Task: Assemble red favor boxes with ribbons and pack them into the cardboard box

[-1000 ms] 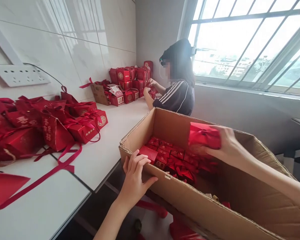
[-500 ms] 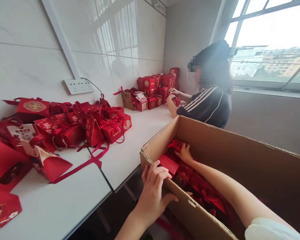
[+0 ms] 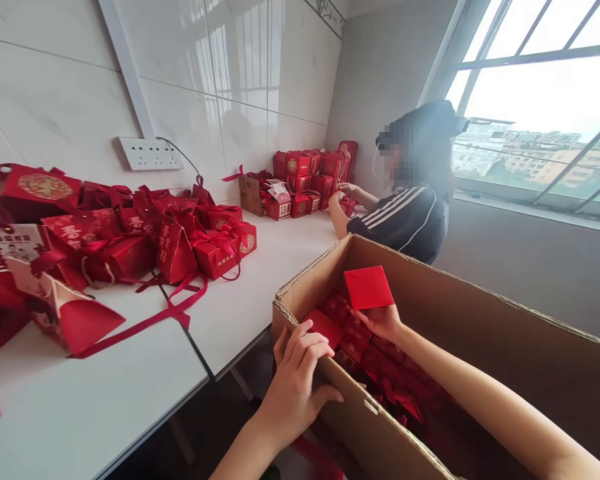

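My left hand point(image 3: 303, 377) grips the near rim of a large cardboard box point(image 3: 505, 310), fingers over the edge and thumb on the outer side. Inside the box, my right hand point(image 3: 383, 322) holds up a red gift box point(image 3: 369, 287) with a plain, flat face showing. Its fingers are partly hidden behind and below that box. Beneath it, more red gift boxes point(image 3: 325, 327) with ribbons lie in the bottom of the cardboard box, partly in shadow.
On the white table point(image 3: 145, 393) a heap of red gift boxes point(image 3: 130, 247) with ribbons spreads at left. More red boxes point(image 3: 300, 180) are stacked in the far corner, where a person in a dark striped top point(image 3: 400, 217) handles one. A power strip point(image 3: 150, 154) is on the wall.
My right hand has lifted a red gift box up from the others inside the cardboard box. My left hand keeps its hold on the rim. The view has shifted slightly.
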### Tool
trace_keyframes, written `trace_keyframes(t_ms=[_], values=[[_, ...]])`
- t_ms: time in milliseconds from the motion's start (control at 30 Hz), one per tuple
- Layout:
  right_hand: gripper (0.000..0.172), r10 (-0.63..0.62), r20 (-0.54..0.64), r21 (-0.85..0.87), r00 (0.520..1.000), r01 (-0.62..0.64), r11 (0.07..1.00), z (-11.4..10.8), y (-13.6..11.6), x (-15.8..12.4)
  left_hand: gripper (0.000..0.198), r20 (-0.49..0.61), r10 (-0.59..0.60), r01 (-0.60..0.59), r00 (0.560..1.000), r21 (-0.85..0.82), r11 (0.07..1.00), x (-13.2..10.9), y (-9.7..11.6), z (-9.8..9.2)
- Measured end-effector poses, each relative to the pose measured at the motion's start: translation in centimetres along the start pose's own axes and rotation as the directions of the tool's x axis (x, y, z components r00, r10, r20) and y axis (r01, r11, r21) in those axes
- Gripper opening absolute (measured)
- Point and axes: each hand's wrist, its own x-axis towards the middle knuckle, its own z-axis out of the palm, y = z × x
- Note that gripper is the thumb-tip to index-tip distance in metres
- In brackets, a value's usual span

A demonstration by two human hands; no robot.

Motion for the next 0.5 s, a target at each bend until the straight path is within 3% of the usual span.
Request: trace_keyframes(t_ms=[167,300,400,500], values=[[0.057,-0.108,-0.140,-0.189,0.984,0.080,0.979,0.4,1.1,0.6,0.041,0.001,-0.016,0.016,1.000,-0.032,0.999,0.0,0.2,0.0],[0.078,-0.249,-0.234,-0.480,0.940,0.111,0.870,1.4,3.4,2.1,0.042,-0.038,-0.042,0.038,0.998,-0.080,0.996,-0.1,0.3,0.4],[0.065,-0.219,-0.207,-0.641,0.953,0.037,0.767,2.4,4.4,3.2,0.046,-0.101,-0.016,0.006,0.995,-0.099,0.995,-0.2,-0.1,1.5],[0.046,-0.217,-0.119,-0.773,0.969,0.047,0.633,2.9,3.5,3.3,0.038,-0.143,0.016,-0.025,0.990,-0.058,0.998,-0.3,-0.4,2.5]])
